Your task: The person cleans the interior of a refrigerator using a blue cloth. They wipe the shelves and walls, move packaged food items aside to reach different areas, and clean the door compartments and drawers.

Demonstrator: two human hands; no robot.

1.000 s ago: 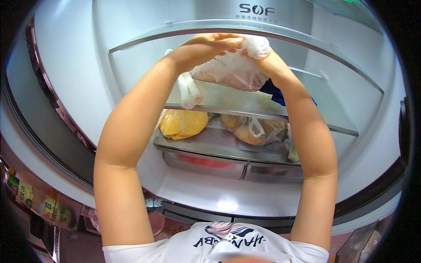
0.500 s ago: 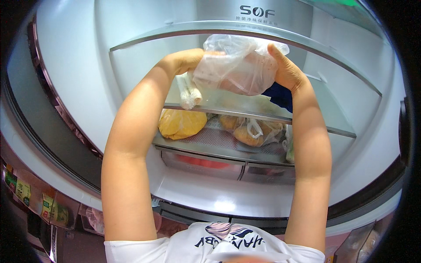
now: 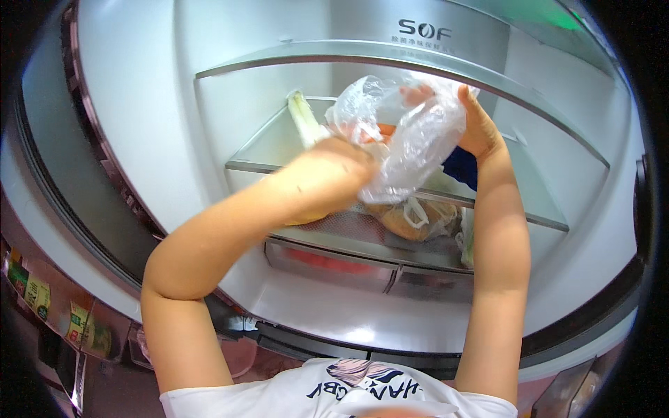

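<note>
Both hands are raised into the open fridge (image 3: 139, 139), sharing one clear bag (image 3: 408, 143) at the level of the glass shelf (image 3: 279, 150); the left hand (image 3: 341, 174) is closed on its lower side, bearing the weight, while the right hand (image 3: 477, 125) grips the far edge, steadying it (something orange shows through the plastic); a leek (image 3: 304, 118) lies on the shelf just beside the bag; lower down sit bagged foods (image 3: 411, 216) above the drawers (image 3: 362, 268).
</note>
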